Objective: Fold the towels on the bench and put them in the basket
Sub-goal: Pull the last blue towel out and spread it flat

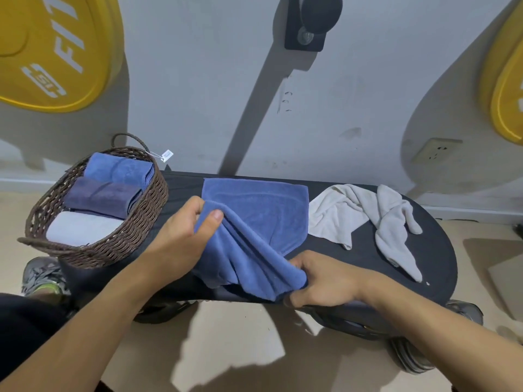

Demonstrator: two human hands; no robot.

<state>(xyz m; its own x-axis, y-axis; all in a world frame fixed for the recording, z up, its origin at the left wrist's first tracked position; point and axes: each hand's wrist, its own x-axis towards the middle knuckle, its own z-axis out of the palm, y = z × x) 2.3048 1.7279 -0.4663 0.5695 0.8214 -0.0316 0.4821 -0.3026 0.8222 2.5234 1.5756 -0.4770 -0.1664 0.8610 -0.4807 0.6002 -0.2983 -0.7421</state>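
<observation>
Head view, only one: the long black padded bench is partly hidden, its near edge behind both forearms, left end under the basket; its base below shows only as dark shapes, hard to make out. Person cut off at frame bottom: arms, a dark trouser leg at the left, grey shoes poking out either side. Two yellow round weight plates on the grey wall are cropped at the top corners; left one reads "FIT…", rest out of frame. Black wall bracket w/ knob cut off at top. Fingers next. Left hand pinches the left corner of the blue terry towel, thumb on top pressing the cloth vs curled fingers, which are mostly hidden under the fold. Right hand grips the towel's near-right corner at the bench's front edge, fingers curled tight round bunched cloth; fingertips buried in the fabric. Towel's far half lies flat on the bench middle, near half lifted and draped between the two hands. Just right of it, a crumpled off-white towel lies unfolded on the bench, one end trailing toward the front edge. Oval brown woven wicker basket sits on the bench's left end, holding three folded towels side by side: blue at the far end, dark purple-blue in the middle, pale white nearest. Small white tag hangs off the basket's far handle; print unreadable. White wall socket at right.
</observation>
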